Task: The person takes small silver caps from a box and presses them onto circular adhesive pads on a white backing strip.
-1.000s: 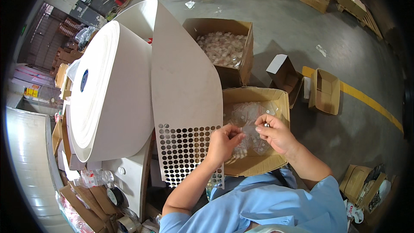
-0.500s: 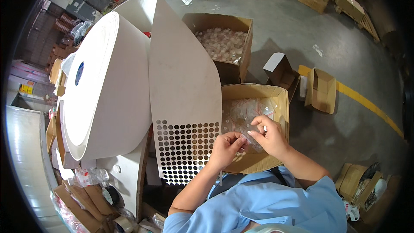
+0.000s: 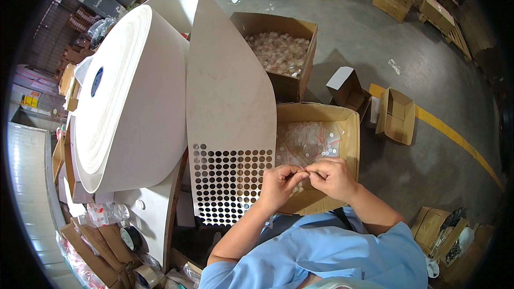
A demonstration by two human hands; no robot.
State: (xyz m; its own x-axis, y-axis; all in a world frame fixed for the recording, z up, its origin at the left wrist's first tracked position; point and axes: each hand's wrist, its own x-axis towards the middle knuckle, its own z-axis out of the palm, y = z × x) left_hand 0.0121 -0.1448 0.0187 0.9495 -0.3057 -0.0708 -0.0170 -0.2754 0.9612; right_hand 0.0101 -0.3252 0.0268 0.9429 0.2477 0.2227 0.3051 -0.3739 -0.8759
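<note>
My left hand (image 3: 279,186) and my right hand (image 3: 334,179) meet fingertip to fingertip over an open cardboard box (image 3: 350,128) in front of me. Both are pinched on a small clear plastic bag, mostly hidden by the fingers. Inside the box lie many small clear bags (image 3: 305,138) with red lines along their edges, several with white discs among them. Just left of my left hand hangs a wide white sheet (image 3: 230,91) punched with rows of round holes.
A huge white roll (image 3: 150,101) stands at the left on a table (image 3: 147,222), near a plastic bottle (image 3: 110,214) and a tape roll (image 3: 130,238). Beyond my box is a carton (image 3: 308,56) filled with small clear pieces. Small open boxes (image 3: 397,115) sit on the floor at right.
My right hand has come down and left, from apart with spread fingers to a pinch against the left fingertips. My left hand stays nearly in place. The view has shifted slightly.
</note>
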